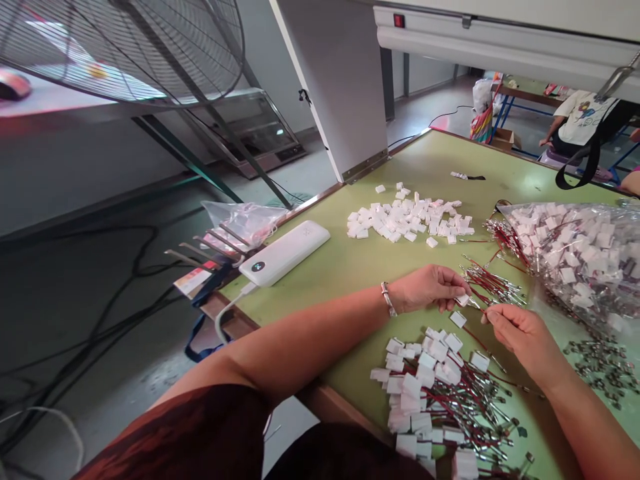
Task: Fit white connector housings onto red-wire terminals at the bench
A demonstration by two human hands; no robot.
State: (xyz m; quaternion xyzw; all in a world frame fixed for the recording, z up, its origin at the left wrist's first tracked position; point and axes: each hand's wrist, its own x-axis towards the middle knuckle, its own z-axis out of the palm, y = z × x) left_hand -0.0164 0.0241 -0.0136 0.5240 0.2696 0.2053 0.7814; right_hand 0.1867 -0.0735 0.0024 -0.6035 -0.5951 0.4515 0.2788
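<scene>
Between finger and thumb, my left hand [431, 288] pinches a small white plastic connector housing [463, 300]. My right hand [520, 337] grips a thin red wire [479, 307] whose metal end points at the housing, touching or just entering it; I cannot tell which. Just below the fingers lies another white housing [458, 319]. Nearer to me is a pile of white housings with red wires attached [425, 370]. Beyond my hands rest a bundle of loose red wires with metal ends [495, 283] and a heap of loose white housings [405, 217].
At the right lies a clear bag full of wired white housings [590, 247], with small metal pieces [603, 367] scattered below it. A white power bank [287, 252] with a cable sits at the table's left edge. A large fan [125, 47] stands left; a seated person [577, 123] is far right.
</scene>
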